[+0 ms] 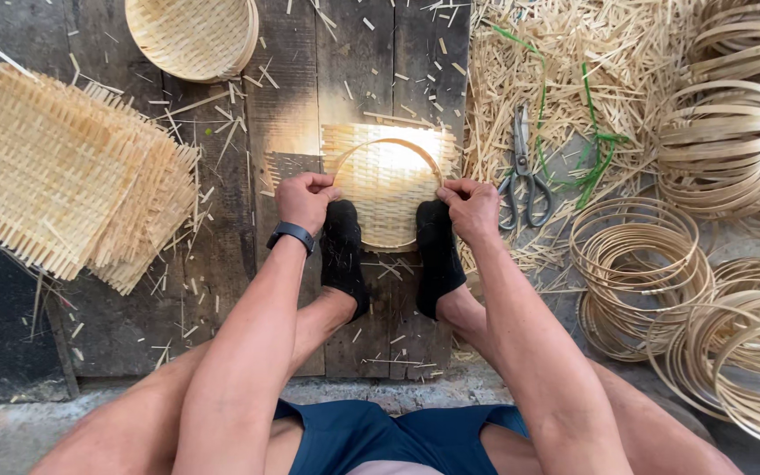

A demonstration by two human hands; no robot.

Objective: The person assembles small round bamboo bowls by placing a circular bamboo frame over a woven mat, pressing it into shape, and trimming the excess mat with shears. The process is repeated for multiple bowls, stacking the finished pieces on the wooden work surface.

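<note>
A square woven bamboo mat (386, 176) lies on the wooden boards with a round bamboo hoop (386, 143) pressed onto it. My left hand (305, 200) grips the hoop's left side, fingers curled over it. My right hand (471, 207) grips its right side the same way. Both my feet in black socks (342, 251) (437, 251) press down on the near edge of the mat. A dark band sits on my left wrist (291, 234).
A stack of flat woven mats (63, 176) lies at left. A finished round basket (193, 35) sits at the top. Scissors (523, 167) lie right of the mat amid bamboo offcuts (565, 62). Piles of bamboo hoops (639, 273) (732, 132) fill the right side.
</note>
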